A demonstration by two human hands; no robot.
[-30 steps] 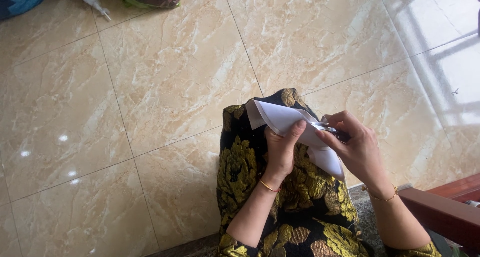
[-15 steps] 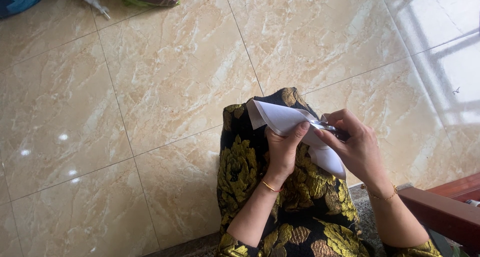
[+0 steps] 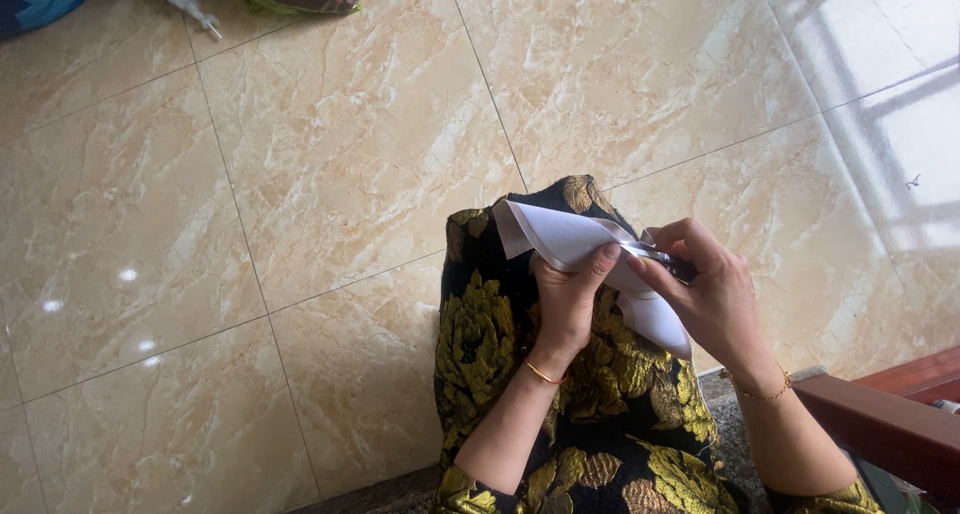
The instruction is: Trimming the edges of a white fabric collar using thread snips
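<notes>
Both hands (image 3: 640, 294) pinching white paper (image 3: 570, 239)

White paper (image 3: 565, 239) between left hand (image 3: 568, 299) and right hand (image 3: 715, 299), above the lap

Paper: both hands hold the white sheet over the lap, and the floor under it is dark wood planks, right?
Not quite. Both hands, left and right, do hold the white paper over the lap, but the head view shows a floor of glossy beige marble-look tiles.
</notes>
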